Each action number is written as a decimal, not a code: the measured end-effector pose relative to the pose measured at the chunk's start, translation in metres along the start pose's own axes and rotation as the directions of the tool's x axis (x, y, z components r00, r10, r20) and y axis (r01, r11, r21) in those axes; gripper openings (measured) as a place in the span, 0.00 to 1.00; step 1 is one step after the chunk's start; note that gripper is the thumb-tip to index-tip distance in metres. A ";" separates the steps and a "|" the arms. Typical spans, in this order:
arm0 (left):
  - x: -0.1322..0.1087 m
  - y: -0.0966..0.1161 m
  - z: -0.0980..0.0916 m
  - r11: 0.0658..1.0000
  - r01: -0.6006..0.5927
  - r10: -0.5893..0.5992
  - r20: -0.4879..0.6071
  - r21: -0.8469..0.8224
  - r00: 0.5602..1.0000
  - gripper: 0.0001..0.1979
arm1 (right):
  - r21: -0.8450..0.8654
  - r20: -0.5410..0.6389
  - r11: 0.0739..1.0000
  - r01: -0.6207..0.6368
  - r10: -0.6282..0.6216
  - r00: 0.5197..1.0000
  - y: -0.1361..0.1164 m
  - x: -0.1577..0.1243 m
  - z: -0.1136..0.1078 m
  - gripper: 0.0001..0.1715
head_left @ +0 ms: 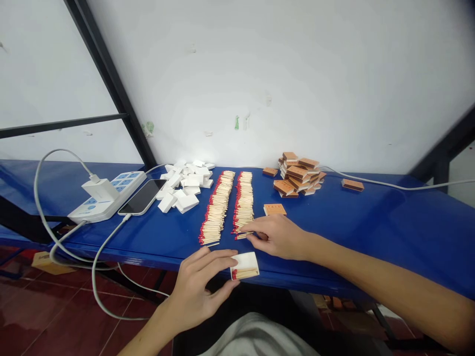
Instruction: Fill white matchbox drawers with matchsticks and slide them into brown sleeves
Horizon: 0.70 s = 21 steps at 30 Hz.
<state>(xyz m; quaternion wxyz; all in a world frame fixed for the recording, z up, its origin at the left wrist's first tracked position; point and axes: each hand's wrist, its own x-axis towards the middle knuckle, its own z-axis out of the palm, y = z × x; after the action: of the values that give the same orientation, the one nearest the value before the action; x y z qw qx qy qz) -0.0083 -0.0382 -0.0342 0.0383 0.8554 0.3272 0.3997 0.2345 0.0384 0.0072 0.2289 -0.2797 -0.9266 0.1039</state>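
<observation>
My left hand (198,291) holds a small white matchbox tray (245,267) with a few matches in it, pinched between thumb and fingers at the near edge of the blue table (371,232). My right hand (276,236) rests on the table with its fingertips pinching matches at the near end of the right row of red-tipped matches (244,201). A second row of matches (218,205) lies just to the left. An orange matchbox sleeve (275,209) lies flat just beyond my right hand.
A heap of white inner trays (185,187) lies left of the matches, a pile of orange sleeves (299,175) at the back right, one more sleeve (352,185) further right. A phone (143,197) and a power strip (107,195) with cables sit at the left.
</observation>
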 end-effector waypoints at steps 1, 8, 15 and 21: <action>0.000 0.000 0.000 1.000 -0.001 0.001 0.000 0.000 1.000 0.10 | -0.018 -0.004 1.000 -0.010 0.010 1.000 0.000 0.000 0.000 0.11; 0.000 0.000 -0.001 1.000 -0.008 0.009 0.010 -0.005 1.000 0.11 | -0.024 0.031 1.000 -0.006 0.007 0.999 -0.001 0.001 0.000 0.11; -0.001 -0.001 0.000 1.000 -0.011 0.011 0.003 -0.004 1.000 0.12 | -0.041 -0.037 0.992 -0.119 0.118 0.992 0.002 0.000 0.001 0.10; 0.000 -0.001 0.000 1.000 -0.019 0.019 -0.004 0.009 1.000 0.11 | -0.079 -0.019 0.992 -0.097 0.095 0.995 0.003 0.001 0.003 0.09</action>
<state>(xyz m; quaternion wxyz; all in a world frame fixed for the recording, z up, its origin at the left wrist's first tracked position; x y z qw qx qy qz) -0.0087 -0.0379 -0.0348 0.0301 0.8577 0.3210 0.4006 0.2337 0.0412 0.0041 0.2194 -0.3336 -0.9137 0.0754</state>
